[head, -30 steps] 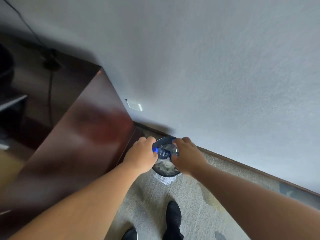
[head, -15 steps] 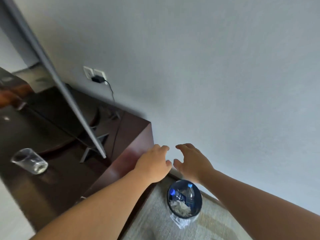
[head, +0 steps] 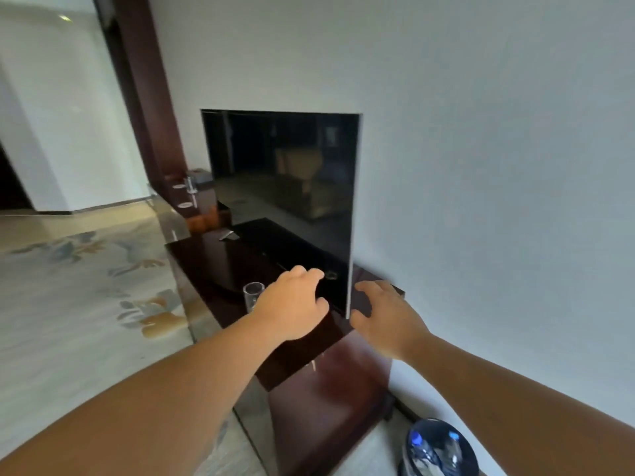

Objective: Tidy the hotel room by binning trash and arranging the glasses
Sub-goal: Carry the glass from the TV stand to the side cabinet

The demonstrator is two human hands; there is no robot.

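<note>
Over the cabinet (head: 330, 389): left hand (head: 292, 305) loosely spread, empty; right hand (head: 386, 319) likewise.
Glass (head: 253, 295): upright, mouth up, just beyond left hand.

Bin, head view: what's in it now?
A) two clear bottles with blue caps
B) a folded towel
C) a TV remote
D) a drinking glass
A: the bin at lower right holds two clear bottles with blue caps, while the only nearby glass stands on the cabinet.
</note>
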